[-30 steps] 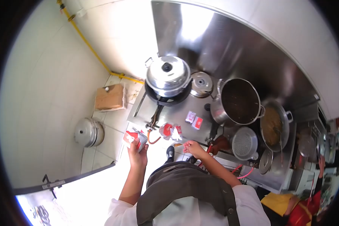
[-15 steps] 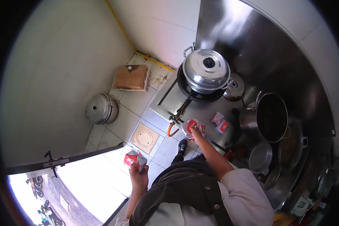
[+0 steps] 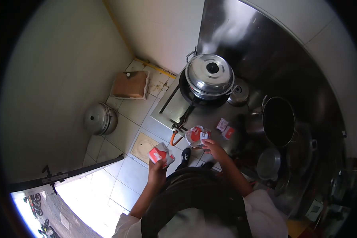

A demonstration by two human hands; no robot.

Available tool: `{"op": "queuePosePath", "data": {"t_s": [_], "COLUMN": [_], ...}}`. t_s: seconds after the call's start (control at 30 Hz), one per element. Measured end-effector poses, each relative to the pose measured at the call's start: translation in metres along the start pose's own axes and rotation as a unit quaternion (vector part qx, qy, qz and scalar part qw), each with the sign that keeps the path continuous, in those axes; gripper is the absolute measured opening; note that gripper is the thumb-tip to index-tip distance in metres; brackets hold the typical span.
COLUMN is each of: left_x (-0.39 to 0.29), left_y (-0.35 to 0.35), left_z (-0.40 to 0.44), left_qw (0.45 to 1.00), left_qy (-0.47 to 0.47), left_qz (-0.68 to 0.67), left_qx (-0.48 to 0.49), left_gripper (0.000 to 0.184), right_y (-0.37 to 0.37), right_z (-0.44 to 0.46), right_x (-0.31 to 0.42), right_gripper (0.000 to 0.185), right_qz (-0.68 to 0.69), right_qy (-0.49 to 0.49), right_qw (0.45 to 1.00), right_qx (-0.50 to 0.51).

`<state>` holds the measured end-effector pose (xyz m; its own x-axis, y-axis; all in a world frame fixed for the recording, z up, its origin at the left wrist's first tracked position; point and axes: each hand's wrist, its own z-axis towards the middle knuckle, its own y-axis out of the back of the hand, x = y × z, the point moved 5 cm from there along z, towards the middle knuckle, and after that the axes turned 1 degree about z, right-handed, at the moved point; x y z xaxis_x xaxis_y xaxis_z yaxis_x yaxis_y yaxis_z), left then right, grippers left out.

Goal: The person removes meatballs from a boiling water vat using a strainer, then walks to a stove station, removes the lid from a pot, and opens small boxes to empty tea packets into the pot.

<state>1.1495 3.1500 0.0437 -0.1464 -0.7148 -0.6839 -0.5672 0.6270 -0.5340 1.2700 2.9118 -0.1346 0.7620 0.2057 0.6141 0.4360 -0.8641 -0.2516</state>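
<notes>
My left hand (image 3: pixel 158 166) is closed round a red, white and grey paper-wrapped packet (image 3: pixel 162 154), held above the floor in front of my body. At the front edge of the steel stove top is a crumpled red and white wrapper (image 3: pixel 194 135), spread out with a small white patch on its right side. My right hand (image 3: pixel 212 148) is at the wrapper's near right edge, fingers stretched out and apart; whether the fingertips touch it is hard to see. Two small red and white boxes (image 3: pixel 222 124) (image 3: pixel 228 133) lie side by side on the stove top, beyond that hand.
A lidded aluminium pot (image 3: pixel 210 75) sits on the burner, with a smaller lidded pot (image 3: pixel 238 93) beside it. To the right stands a deep open pot (image 3: pixel 279 121). On the floor are a cardboard box (image 3: pixel 129 84) and another lidded pot (image 3: pixel 100 119). A doorway opens at lower left.
My left hand has brought the packet up and rightward, nearer the wrapper. My right hand has drawn back from the wrapper and its fingers have spread. The view has shifted slightly.
</notes>
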Motion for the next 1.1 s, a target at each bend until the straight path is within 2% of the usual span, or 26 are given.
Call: {"op": "queuePosePath", "data": {"t_s": [0.1, 0.17, 0.23, 0.3, 0.33, 0.4, 0.53, 0.63, 0.67, 0.77, 0.87, 0.97, 1.07, 1.1], "left_x": [0.027, 0.041, 0.059, 0.083, 0.083, 0.098, 0.132, 0.148, 0.150, 0.145, 0.147, 0.144, 0.154, 0.152], "left_y": [-0.045, -0.087, -0.123, -0.152, -0.179, -0.197, -0.225, -0.245, -0.252, -0.271, -0.278, -0.287, -0.303, -0.315], "left_z": [0.012, 0.007, 0.003, 0.001, -0.006, -0.012, -0.031, -0.048, -0.055, -0.072, -0.065, -0.058, -0.037, -0.031], "left_qw": [0.991, 0.976, 0.959, 0.944, 0.921, 0.904, 0.863, 0.829, 0.820, 0.786, 0.763, 0.740, 0.722, 0.713], "left_qy": [0.054, 0.073, 0.096, 0.127, 0.152, 0.163, 0.224, 0.300, 0.324, 0.365, 0.370, 0.359, 0.347, 0.345], "left_qz": [0.062, 0.088, 0.084, 0.051, 0.025, 0.025, 0.054, 0.049, 0.045, 0.066, 0.166, 0.281, 0.316, 0.318], "left_qx": [0.103, 0.184, 0.254, 0.300, 0.357, 0.394, 0.450, 0.469, 0.470, 0.494, 0.503, 0.494, 0.508, 0.521], "left_gripper": [0.066, 0.071, 0.073, 0.072, 0.070, 0.070, 0.074, 0.072, 0.070, 0.061, 0.060, 0.060, 0.057, 0.055], "right_y": [-0.023, -0.047, -0.059, -0.047, -0.035, -0.010, -0.003, 0.014, 0.017, 0.017, 0.021, 0.028, 0.066, 0.092], "right_z": [-0.090, -0.160, -0.216, -0.244, -0.252, -0.261, -0.326, -0.349, -0.356, -0.379, -0.404, -0.418, -0.405, -0.391], "right_x": [0.060, 0.098, 0.125, 0.127, 0.119, 0.100, 0.106, 0.091, 0.090, 0.094, 0.114, 0.136, 0.141, 0.142], "right_gripper": [0.068, 0.072, 0.079, 0.072, 0.068, 0.059, 0.043, 0.037, 0.032, 0.026, 0.022, 0.020, 0.020, 0.028], "right_qz": [0.006, -0.008, -0.080, -0.173, -0.130, -0.041, -0.150, -0.137, -0.167, -0.272, -0.407, -0.421, -0.406, -0.402], "right_qy": [0.175, 0.263, 0.336, 0.397, 0.409, 0.433, 0.469, 0.423, 0.466, 0.512, 0.389, 0.450, 0.344, 0.338], "right_qw": [0.982, 0.964, 0.937, 0.879, 0.874, 0.857, 0.756, 0.759, 0.705, 0.602, 0.617, 0.580, 0.699, 0.728], "right_qx": [0.069, 0.031, -0.049, -0.197, -0.226, -0.275, -0.430, -0.475, -0.508, -0.548, -0.550, -0.532, -0.478, -0.441]}}
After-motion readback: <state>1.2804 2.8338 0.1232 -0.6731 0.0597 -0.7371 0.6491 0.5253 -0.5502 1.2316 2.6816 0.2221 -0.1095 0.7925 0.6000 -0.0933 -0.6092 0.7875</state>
